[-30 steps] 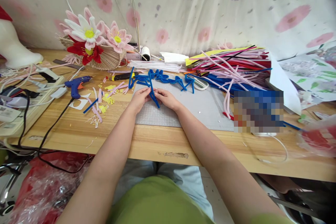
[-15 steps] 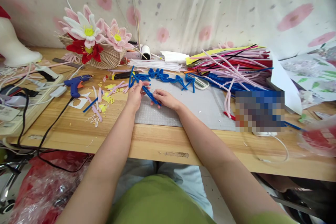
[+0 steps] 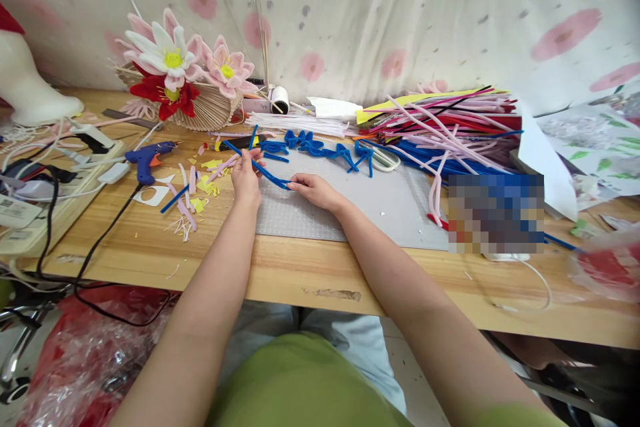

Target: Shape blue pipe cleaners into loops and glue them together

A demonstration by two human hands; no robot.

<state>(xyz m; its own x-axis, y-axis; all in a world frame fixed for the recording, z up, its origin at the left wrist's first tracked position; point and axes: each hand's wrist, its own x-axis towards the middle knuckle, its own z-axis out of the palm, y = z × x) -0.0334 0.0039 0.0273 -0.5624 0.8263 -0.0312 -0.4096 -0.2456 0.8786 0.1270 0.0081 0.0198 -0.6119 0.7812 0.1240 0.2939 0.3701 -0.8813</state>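
My left hand (image 3: 246, 177) and my right hand (image 3: 311, 189) both grip one blue pipe cleaner (image 3: 267, 175) over the left edge of a grey cutting mat (image 3: 380, 203). The left hand pinches it near its far end, which sticks out up-left toward the yellow scraps. The right hand pinches the near end, low over the mat. Just beyond my hands lies a row of bent blue pipe cleaner pieces (image 3: 320, 147).
A blue glue gun (image 3: 146, 158) and pink and yellow scraps (image 3: 197, 187) lie to the left. Pipe cleaner flowers (image 3: 175, 70) stand in a basket behind. A big pile of coloured pipe cleaners (image 3: 440, 127) sits right. Cables and a power strip (image 3: 45, 180) crowd the far left.
The blue pipe cleaner went from nearly upright between my hands to a flatter slant. My left hand slid out to the left along it; my right hand stayed low on the mat.
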